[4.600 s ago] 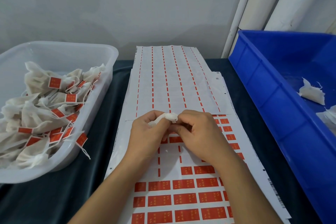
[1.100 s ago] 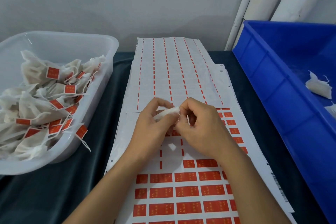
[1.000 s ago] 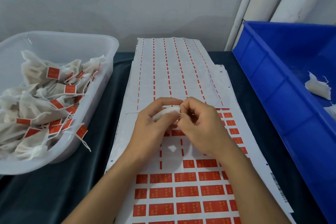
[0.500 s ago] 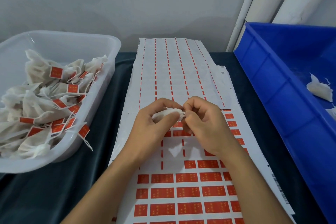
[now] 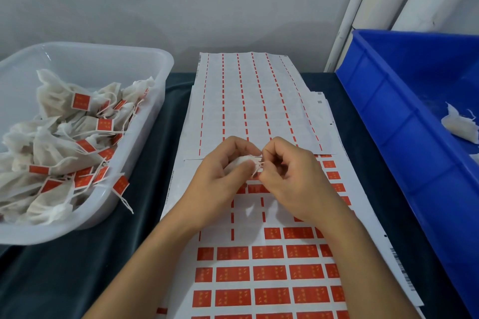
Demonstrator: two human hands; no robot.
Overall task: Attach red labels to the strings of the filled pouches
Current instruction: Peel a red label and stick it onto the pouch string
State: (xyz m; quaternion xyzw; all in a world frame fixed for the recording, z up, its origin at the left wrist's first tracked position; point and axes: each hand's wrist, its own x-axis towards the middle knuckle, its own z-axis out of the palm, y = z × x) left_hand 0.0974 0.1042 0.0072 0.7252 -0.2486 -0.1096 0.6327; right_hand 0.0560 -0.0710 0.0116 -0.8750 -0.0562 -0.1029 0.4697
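My left hand (image 5: 220, 179) grips the pouch (image 5: 241, 163) above the label sheet (image 5: 269, 272); my right hand (image 5: 293, 176) pinches its string (image 5: 257, 169), which trails rightward from the pouch's neck. The nearest red labels (image 5: 298, 232) lie just below my right hand.

No legible text anywhere; only blurred yellow marks on the red labels (image 5: 269, 272), and tiny unreadable barcode print along the right edge of the label sheet (image 5: 400, 270)
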